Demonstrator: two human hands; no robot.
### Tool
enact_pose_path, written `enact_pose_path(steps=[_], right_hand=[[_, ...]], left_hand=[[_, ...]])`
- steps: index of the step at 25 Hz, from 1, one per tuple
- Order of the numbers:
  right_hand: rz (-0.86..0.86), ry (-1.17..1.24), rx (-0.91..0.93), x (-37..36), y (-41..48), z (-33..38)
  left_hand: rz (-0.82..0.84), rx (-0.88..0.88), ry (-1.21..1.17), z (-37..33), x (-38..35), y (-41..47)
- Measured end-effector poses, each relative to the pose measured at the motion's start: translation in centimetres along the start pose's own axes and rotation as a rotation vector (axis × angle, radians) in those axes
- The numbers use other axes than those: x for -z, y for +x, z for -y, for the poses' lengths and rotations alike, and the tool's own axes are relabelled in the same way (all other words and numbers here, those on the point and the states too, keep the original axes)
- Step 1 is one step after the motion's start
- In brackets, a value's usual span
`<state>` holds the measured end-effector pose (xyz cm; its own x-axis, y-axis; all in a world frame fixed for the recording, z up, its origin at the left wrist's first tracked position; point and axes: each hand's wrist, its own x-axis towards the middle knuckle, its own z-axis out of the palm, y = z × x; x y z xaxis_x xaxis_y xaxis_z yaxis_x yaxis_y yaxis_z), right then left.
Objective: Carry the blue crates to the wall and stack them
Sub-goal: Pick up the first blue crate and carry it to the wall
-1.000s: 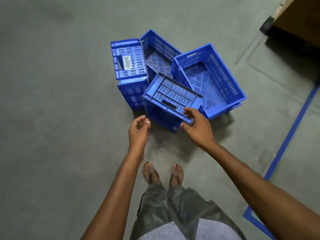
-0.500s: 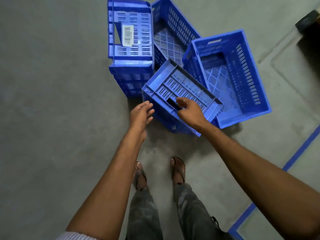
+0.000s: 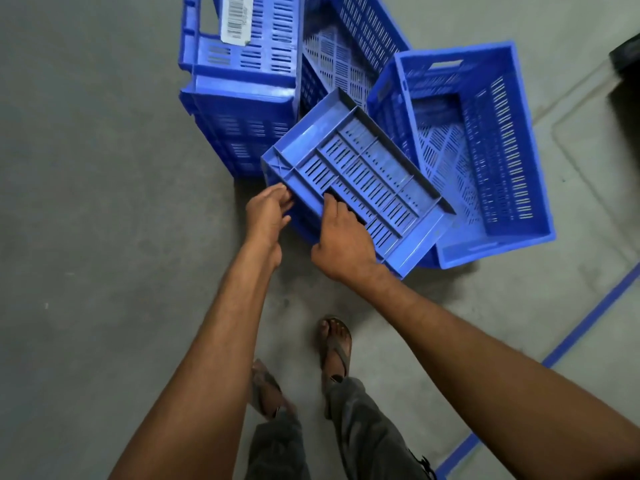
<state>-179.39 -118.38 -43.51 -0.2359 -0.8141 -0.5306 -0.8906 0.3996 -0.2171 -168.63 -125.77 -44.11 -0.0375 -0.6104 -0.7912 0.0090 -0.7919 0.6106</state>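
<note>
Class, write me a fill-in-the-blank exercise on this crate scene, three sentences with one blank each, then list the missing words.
1. All the crates on the floor are ____ in colour.
2. The right hand has its fingers in the handle slot of the nearest crate, which lies on its ____.
3. The crate with the barcode label stands to the ____ of the upright crate.

Missing words: blue; side; left

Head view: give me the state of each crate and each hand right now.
Nearest crate: tipped on its side, slotted wall up.
Labelled crate: on its side, barcode sticker facing up.
Middle crate: tilted, leaning between the others.
Right crate: upright on the floor, empty.
Left hand: on the nearest crate's corner.
Right hand: fingers hooked into the nearest crate's handle slot.
</note>
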Motion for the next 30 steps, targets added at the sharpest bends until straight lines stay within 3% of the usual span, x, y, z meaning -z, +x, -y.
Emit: enact_pose_path(steps=[5, 9, 14, 19, 22, 25, 30], right_hand=[[-0.025, 0.176, -0.040, 2.2, 1.0, -0.8], [-0.153, 0.192, -0.076, 7.2, -1.0, -0.3], [-0.249, 0.239, -0.110, 14.5, -7.9, 1.9], [-0.329, 0.357, -0.124, 21.3, -17.0, 5.7], [-0.359, 0.505, -0.117, 25.1, -20.6, 6.4], [-0.343, 0.738, -0.047, 28.6, -22.3, 6.2], [-0.146, 0.944, -0.013, 31.3, -22.7, 3.9]], left_hand=[[0.118, -0.033, 0.080, 0.1, 1.7, -1.1], [0.097, -0.008, -0.013, 0.3, 3.8, -3.6], [-0.138, -0.023, 0.043, 2.5, 6.2, -7.5], [-0.451, 0.070, 0.282, 3.7, 11.5, -14.9], [-0.588, 0.111, 0.252, 3.8, 15.0, -17.6], [-0.484, 0.207, 0.066, 3.9, 18.5, -18.4], [-0.255, 0.090, -0.270, 1.9, 23.2, -20.4]])
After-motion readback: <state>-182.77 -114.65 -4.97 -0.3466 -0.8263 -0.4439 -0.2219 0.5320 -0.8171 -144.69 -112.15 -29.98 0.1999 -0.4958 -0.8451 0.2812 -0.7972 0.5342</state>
